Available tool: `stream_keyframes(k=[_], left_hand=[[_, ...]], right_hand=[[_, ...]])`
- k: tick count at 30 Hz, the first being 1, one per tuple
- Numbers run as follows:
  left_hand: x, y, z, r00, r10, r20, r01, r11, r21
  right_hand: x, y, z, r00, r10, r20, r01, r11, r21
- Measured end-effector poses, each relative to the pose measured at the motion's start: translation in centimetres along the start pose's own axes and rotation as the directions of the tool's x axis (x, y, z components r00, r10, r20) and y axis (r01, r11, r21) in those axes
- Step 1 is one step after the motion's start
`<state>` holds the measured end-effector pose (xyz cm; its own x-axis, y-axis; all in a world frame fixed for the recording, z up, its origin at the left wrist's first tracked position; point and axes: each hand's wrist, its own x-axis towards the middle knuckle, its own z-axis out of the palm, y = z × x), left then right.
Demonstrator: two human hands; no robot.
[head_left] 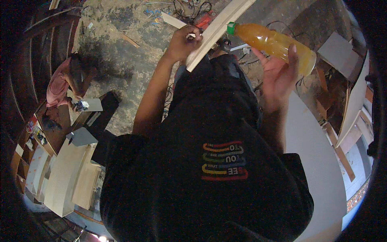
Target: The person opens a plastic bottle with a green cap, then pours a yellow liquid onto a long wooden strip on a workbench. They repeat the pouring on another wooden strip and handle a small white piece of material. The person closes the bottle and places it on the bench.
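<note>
My right hand (280, 74) holds a clear plastic bottle (274, 42) of yellow-orange liquid with a green cap. The bottle is tilted, nearly lying on its side, its cap pointing left toward a long pale wooden board (219, 30). My thumb lies along the bottle near its base, and the other fingers are partly hidden behind it. At the board's left edge, my left hand (181, 45) has its fingers curled together in a pinch. What sits between those fingertips, if anything, is too small to make out.
On the left a person in pink (58, 86) crouches low. Pale wooden panels (66, 177) stand at the lower left. Cables and a red tool (205, 20) lie on the stained floor (117, 36) beyond the board. A large pale panel (310, 161) is at my right, with a grey sheet (340, 54) farther off.
</note>
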<state>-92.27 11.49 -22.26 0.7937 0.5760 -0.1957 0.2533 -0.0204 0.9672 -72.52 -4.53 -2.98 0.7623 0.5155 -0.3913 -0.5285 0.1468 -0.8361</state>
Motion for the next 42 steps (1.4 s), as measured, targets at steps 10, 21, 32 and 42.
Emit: stream_keyframes(k=[10,21,32,42], left_hand=[[-0.1,-0.8,-0.5,0.999,0.047,0.009,-0.043,0.964,-0.263],[0.0,-1.3,-1.5,0.779,-0.576,0.247,0.584,0.525,-0.619],[0.2,-2.6,-1.6,0.707,-0.523,0.476,0.703,0.445,-0.555],[0.3,-2.1,-1.8,0.732,-0.541,0.414,0.68,0.541,-0.494]], right_hand=[[0.3,-1.0,-0.5,0.998,-0.032,-0.056,0.033,0.999,0.015],[-0.3,-1.0,0.4,0.992,0.01,-0.129,-0.012,1.0,-0.015],[-0.7,0.2,1.7,0.987,-0.002,-0.162,-0.006,0.999,-0.052],[-1.9,0.7,2.1,0.976,-0.009,-0.215,-0.006,0.998,-0.069]])
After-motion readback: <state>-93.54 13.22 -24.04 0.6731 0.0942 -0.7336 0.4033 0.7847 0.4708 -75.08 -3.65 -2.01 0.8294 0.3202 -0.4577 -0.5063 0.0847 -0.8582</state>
